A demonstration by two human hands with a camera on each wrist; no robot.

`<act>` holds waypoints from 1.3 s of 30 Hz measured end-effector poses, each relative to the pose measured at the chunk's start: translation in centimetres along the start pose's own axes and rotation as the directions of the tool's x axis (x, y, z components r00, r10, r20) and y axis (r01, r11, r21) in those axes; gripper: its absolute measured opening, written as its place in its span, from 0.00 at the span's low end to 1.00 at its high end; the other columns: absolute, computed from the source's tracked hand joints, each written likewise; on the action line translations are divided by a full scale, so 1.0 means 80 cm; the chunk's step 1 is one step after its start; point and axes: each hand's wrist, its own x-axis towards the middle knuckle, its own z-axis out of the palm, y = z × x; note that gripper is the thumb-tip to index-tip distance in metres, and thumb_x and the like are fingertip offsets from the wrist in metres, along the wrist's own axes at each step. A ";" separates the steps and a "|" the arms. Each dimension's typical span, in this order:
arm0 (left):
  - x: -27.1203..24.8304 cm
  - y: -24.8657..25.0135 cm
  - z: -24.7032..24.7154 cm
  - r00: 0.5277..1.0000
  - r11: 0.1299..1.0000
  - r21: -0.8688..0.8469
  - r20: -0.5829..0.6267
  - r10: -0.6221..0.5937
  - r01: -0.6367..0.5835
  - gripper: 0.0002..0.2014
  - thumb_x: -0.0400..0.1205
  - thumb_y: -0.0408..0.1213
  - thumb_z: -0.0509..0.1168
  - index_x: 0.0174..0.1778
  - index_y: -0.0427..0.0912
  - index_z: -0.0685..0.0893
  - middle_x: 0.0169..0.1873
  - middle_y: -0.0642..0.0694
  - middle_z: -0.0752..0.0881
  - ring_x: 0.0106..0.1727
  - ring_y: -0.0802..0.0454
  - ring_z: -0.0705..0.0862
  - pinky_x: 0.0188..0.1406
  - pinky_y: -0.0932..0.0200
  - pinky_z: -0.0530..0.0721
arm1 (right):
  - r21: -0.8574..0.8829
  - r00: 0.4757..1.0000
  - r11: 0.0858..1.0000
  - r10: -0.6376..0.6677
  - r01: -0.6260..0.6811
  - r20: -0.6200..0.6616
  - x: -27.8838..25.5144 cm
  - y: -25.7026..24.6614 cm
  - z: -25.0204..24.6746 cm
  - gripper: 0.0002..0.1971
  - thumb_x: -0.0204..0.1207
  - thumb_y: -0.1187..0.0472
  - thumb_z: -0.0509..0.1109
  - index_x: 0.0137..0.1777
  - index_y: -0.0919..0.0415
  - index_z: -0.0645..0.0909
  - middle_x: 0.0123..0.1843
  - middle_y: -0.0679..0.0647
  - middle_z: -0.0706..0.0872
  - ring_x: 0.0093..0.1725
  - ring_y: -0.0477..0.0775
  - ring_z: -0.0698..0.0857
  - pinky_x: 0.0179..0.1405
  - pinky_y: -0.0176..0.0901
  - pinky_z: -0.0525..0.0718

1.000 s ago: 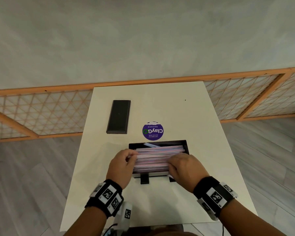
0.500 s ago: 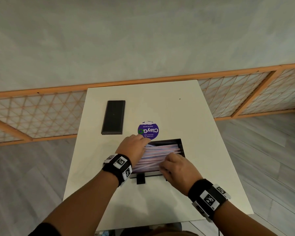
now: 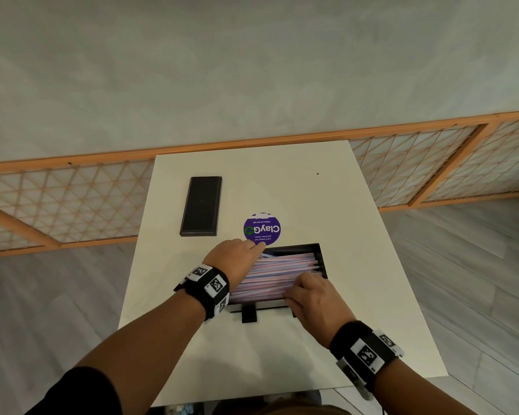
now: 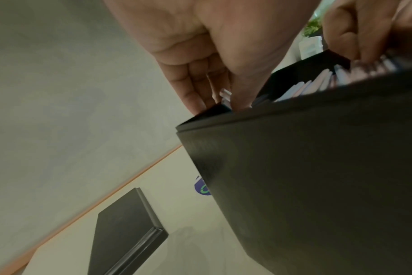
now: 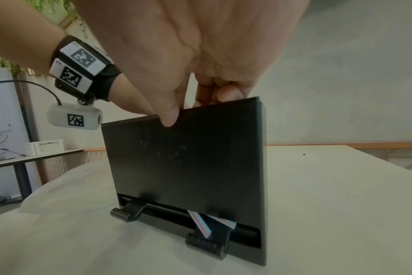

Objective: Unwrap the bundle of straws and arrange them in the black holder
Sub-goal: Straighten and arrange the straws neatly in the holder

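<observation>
Left hand (image 3: pixel 237 255) pinches straw (image 4: pixel 225 96) at holder (image 3: pixel 319 250) rim.

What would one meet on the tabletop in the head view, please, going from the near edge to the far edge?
Right hand on the near rim → straws in the black holder → purple round sticker → flat black lid → small dark speck.

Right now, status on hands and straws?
Left hand pinching a straw end at holder's far-left corner. Right hand on black holder front rim. Straws loose inside. Lid off, aside.
</observation>
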 end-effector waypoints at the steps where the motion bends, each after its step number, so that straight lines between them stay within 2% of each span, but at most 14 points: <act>1: 0.000 0.002 -0.002 1.000 1.000 0.022 0.014 -0.004 0.004 0.30 0.85 0.32 0.66 0.83 0.42 0.65 0.66 0.40 0.83 0.60 0.41 0.85 0.57 0.46 0.86 | 0.002 1.000 1.000 0.005 -0.005 0.004 0.000 0.000 0.001 0.10 0.84 0.51 0.65 0.50 0.48 0.88 0.45 0.48 0.78 0.43 0.55 0.79 0.44 0.51 0.81; 6: 0.001 0.003 -0.013 0.998 0.999 0.041 0.055 -0.030 0.028 0.25 0.86 0.34 0.66 0.79 0.43 0.68 0.64 0.40 0.84 0.59 0.40 0.86 0.54 0.46 0.87 | 0.018 1.000 1.000 -0.001 0.001 0.013 0.001 0.004 0.002 0.10 0.85 0.50 0.64 0.51 0.46 0.88 0.45 0.47 0.78 0.44 0.55 0.79 0.46 0.52 0.81; 10: -0.010 -0.014 -0.024 0.996 0.997 -0.039 0.058 -0.065 0.067 0.23 0.85 0.35 0.66 0.78 0.47 0.73 0.67 0.43 0.83 0.63 0.42 0.85 0.59 0.46 0.86 | 0.030 1.000 1.000 -0.001 0.001 -0.005 0.000 0.004 0.001 0.09 0.84 0.51 0.64 0.50 0.46 0.88 0.44 0.47 0.78 0.43 0.56 0.80 0.45 0.52 0.82; 13: -0.027 -0.037 -0.042 0.993 0.989 -0.099 -0.005 -0.115 0.114 0.21 0.87 0.35 0.61 0.77 0.51 0.77 0.67 0.45 0.84 0.64 0.44 0.84 0.62 0.47 0.85 | 0.030 1.000 1.000 -0.003 0.004 -0.019 0.000 0.004 0.002 0.08 0.83 0.53 0.65 0.51 0.47 0.87 0.44 0.48 0.79 0.43 0.57 0.80 0.44 0.52 0.82; 16: -0.052 -0.062 -0.062 0.973 0.976 -0.135 -0.139 -0.186 0.168 0.25 0.85 0.27 0.59 0.77 0.52 0.80 0.66 0.46 0.85 0.62 0.44 0.86 0.60 0.48 0.85 | 0.042 1.000 0.999 -0.003 0.004 -0.021 0.001 0.005 0.001 0.08 0.82 0.55 0.66 0.52 0.49 0.87 0.44 0.49 0.80 0.42 0.58 0.81 0.44 0.53 0.83; 18: -0.071 -0.079 -0.072 0.936 0.965 -0.173 -0.263 -0.236 0.194 0.23 0.84 0.25 0.62 0.73 0.49 0.84 0.63 0.44 0.88 0.58 0.42 0.88 0.57 0.47 0.87 | 0.068 0.999 0.998 -0.013 0.016 -0.038 0.001 0.004 -0.004 0.07 0.80 0.57 0.67 0.51 0.50 0.88 0.44 0.49 0.81 0.42 0.57 0.81 0.45 0.52 0.84; 20: -0.089 -0.092 -0.073 0.872 0.941 -0.272 -0.387 -0.299 0.202 0.18 0.85 0.27 0.65 0.68 0.46 0.89 0.58 0.43 0.91 0.55 0.42 0.90 0.53 0.49 0.88 | 0.103 0.998 0.994 -0.029 0.035 -0.061 -0.001 0.002 -0.014 0.06 0.80 0.60 0.69 0.50 0.52 0.87 0.45 0.49 0.81 0.44 0.55 0.81 0.48 0.48 0.83; 22: -0.103 -0.093 -0.071 0.783 0.877 -0.455 -0.485 -0.390 0.155 0.13 0.87 0.31 0.67 0.64 0.46 0.91 0.54 0.47 0.93 0.51 0.48 0.90 0.50 0.58 0.85 | 0.144 0.994 0.989 -0.030 0.046 -0.107 -0.002 0.002 -0.030 0.04 0.79 0.63 0.71 0.48 0.53 0.87 0.45 0.49 0.81 0.45 0.54 0.81 0.50 0.44 0.81; 24: -0.109 -0.082 -0.067 0.735 0.827 -0.554 -0.520 -0.436 0.099 0.11 0.86 0.33 0.69 0.61 0.47 0.93 0.51 0.50 0.93 0.49 0.53 0.89 0.51 0.63 0.82 | 0.165 0.985 0.986 0.004 0.025 -0.174 -0.003 0.007 -0.045 0.05 0.78 0.65 0.73 0.48 0.54 0.87 0.45 0.49 0.82 0.46 0.53 0.81 0.51 0.42 0.80; 26: -0.106 -0.066 -0.056 0.756 0.810 -0.580 -0.489 -0.435 0.091 0.10 0.87 0.36 0.68 0.60 0.49 0.92 0.51 0.52 0.93 0.50 0.55 0.88 0.52 0.59 0.85 | 0.175 0.972 0.984 0.069 -0.029 -0.227 -0.002 0.018 -0.058 0.06 0.77 0.66 0.73 0.50 0.56 0.87 0.46 0.49 0.83 0.45 0.53 0.81 0.50 0.41 0.81; 31: -0.086 -0.020 -0.011 0.866 0.797 -0.579 -0.297 -0.402 0.171 0.12 0.89 0.41 0.63 0.62 0.56 0.89 0.53 0.56 0.90 0.54 0.54 0.85 0.55 0.50 0.85 | 0.209 0.960 0.974 0.137 -0.086 -0.245 0.003 0.042 -0.076 0.07 0.78 0.66 0.71 0.51 0.55 0.88 0.47 0.45 0.82 0.45 0.46 0.81 0.46 0.39 0.83; 33: -0.078 -0.007 0.005 0.885 0.788 -0.575 -0.220 -0.410 0.222 0.14 0.88 0.41 0.63 0.68 0.55 0.85 0.60 0.55 0.87 0.59 0.54 0.83 0.62 0.51 0.84 | 0.214 0.963 0.974 0.131 -0.080 -0.236 0.004 0.045 -0.076 0.08 0.79 0.66 0.71 0.52 0.55 0.88 0.47 0.45 0.83 0.45 0.45 0.82 0.47 0.40 0.84; 36: -0.077 0.004 0.019 0.880 0.741 -0.619 -0.163 -0.446 0.260 0.20 0.87 0.40 0.64 0.77 0.52 0.78 0.70 0.52 0.81 0.68 0.52 0.78 0.70 0.56 0.79 | 0.220 0.966 0.972 0.129 -0.079 -0.223 0.005 0.042 -0.072 0.08 0.79 0.66 0.71 0.52 0.55 0.88 0.48 0.45 0.83 0.44 0.43 0.82 0.47 0.37 0.84; 39: -0.084 0.015 0.022 0.845 0.714 -0.652 -0.208 -0.492 0.255 0.17 0.86 0.41 0.64 0.72 0.50 0.80 0.67 0.52 0.80 0.66 0.53 0.78 0.66 0.57 0.81 | 0.230 0.962 0.965 0.179 -0.130 -0.207 0.002 0.039 -0.069 0.08 0.79 0.65 0.70 0.53 0.53 0.87 0.48 0.43 0.82 0.43 0.43 0.83 0.44 0.35 0.83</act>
